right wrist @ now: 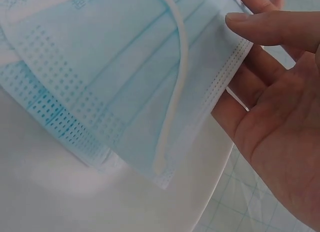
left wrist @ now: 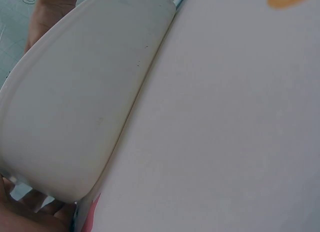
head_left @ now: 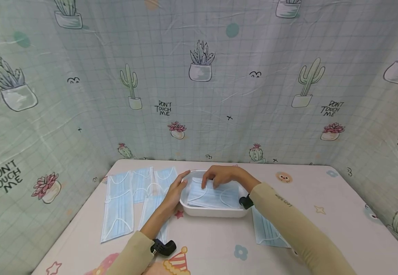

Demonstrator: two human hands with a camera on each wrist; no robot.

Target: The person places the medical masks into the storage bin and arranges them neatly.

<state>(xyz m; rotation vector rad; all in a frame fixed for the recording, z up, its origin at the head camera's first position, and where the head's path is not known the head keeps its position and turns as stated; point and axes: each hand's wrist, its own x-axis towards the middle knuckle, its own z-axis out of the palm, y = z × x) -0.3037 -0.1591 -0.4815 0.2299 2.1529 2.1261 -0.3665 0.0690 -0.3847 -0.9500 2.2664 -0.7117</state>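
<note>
A white plastic container (head_left: 216, 212) stands on the table with a stack of light-blue disposable face masks (head_left: 214, 198) inside. My left hand (head_left: 175, 191) grips the container's left side; in the left wrist view, the container's outer wall (left wrist: 75, 96) hides part of the fingers. Over the stack, my right hand (head_left: 219, 174) pinches the edge of a face mask (right wrist: 135, 66), thumb on its upper face and fingers behind it. That mask's white ear loop shows clearly in the right wrist view, and more masks lie beneath it.
Several face masks (head_left: 119, 204) lie spread on the table left of the container. Another mask (head_left: 269, 229) lies to its right, partly under the right forearm. A patterned cloth (head_left: 230, 95) rises behind the table and along both sides.
</note>
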